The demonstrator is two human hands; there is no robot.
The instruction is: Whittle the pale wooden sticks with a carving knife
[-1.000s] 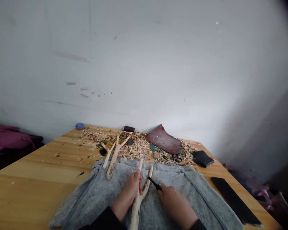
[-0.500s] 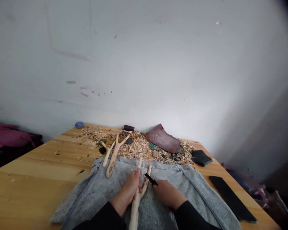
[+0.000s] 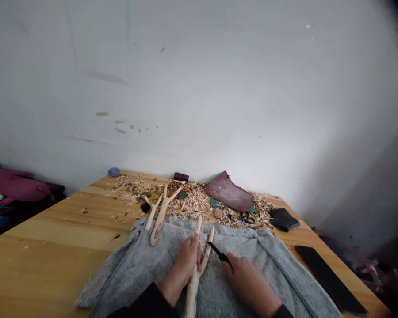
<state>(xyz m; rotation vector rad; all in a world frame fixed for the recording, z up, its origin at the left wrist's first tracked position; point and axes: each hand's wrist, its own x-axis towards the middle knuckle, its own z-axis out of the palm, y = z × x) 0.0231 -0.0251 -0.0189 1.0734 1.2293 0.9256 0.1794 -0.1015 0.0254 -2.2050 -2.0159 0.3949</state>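
Observation:
My left hand (image 3: 187,257) is wrapped round the left prong of a peeled forked branch (image 3: 193,291), whose handle points down toward me. In my right hand (image 3: 245,276) is a dark-bladed knife (image 3: 218,251), its blade slanting up and left to the fork's right prong. Whether the edge touches the wood I cannot tell. Beneath both hands lies a grey cloth (image 3: 152,265). Two more carved wooden forks, a large one (image 3: 159,218) and a smaller one (image 3: 151,214), rest at the cloth's back left edge.
Wood shavings (image 3: 195,198) cover the back of the wooden table (image 3: 46,247). Among them lie brown leather (image 3: 230,193), a dark spool (image 3: 181,176) and scissors (image 3: 247,218). A folded black piece (image 3: 284,219) and a black strip (image 3: 330,278) are at right, a blue round object (image 3: 113,171) at back left.
The knife and my right hand have shifted slightly right and down relative to the fork. The left hand keeps its grip; the whole view has moved a little.

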